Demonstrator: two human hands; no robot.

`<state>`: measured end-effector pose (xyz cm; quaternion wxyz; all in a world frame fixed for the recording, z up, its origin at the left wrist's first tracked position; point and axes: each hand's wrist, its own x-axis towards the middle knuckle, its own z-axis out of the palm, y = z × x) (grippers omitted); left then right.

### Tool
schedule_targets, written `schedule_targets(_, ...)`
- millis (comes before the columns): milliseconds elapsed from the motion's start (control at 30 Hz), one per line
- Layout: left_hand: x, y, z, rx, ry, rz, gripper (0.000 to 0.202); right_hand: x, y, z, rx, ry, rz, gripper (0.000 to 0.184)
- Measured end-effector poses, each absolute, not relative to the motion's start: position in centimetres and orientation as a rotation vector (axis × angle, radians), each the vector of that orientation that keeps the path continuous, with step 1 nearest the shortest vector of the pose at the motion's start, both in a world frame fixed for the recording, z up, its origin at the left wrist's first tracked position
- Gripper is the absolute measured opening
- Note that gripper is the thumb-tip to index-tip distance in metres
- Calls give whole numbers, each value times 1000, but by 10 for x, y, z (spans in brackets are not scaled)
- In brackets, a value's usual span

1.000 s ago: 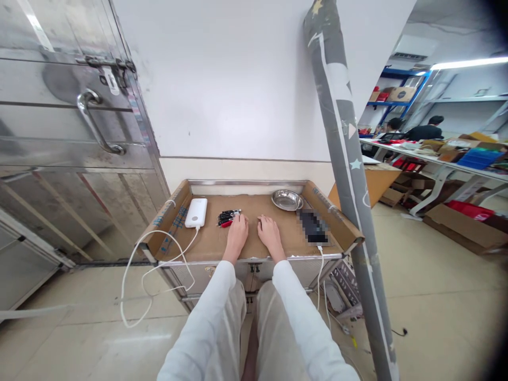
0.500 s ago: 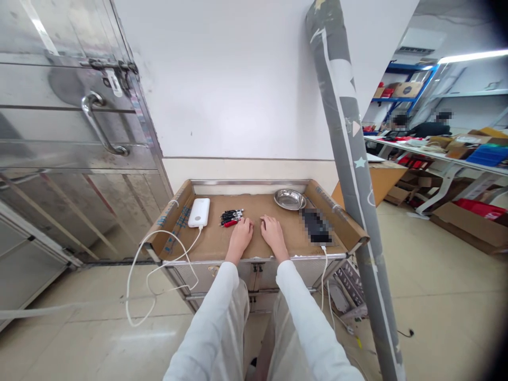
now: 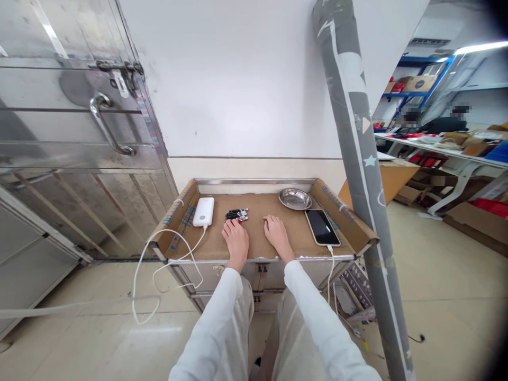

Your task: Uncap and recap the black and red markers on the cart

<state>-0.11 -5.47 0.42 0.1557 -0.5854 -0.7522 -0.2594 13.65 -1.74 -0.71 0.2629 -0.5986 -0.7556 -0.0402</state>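
Observation:
My left hand lies palm down on the cardboard-lined tray table, its fingertips touching a small pile of black and red pens. Its fingers are stretched out and hold nothing. To the right, my right hand also rests flat and open on the cardboard, a little apart from the pens. Both sleeves are white.
A white power bank with a white cable lies at the left of the table. A steel dish and a plugged-in phone sit at the right. A grey wrapped pole leans close by; a metal door stands left. People sit at a far table.
My left hand has slid forward and left until its fingertips meet the pens. The right hand has stayed put. The view has shifted slightly.

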Motion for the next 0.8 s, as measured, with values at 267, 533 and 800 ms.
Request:
schedule_targets(267, -1, -55, 6, -1733, -2109, -736, 25, 134, -13, -5, -1490, -2095, -78, 26)
schedule_targets(533, 2, -46, -6, -1953, -1940, -735, 26, 129, 3, -4, -1450, -2093, -71, 27)
schedule_targets(800, 16, 2, -12, -2437, -1589, -1098, 22, 135, 42, -7, -1165, -1673, 710, 37)
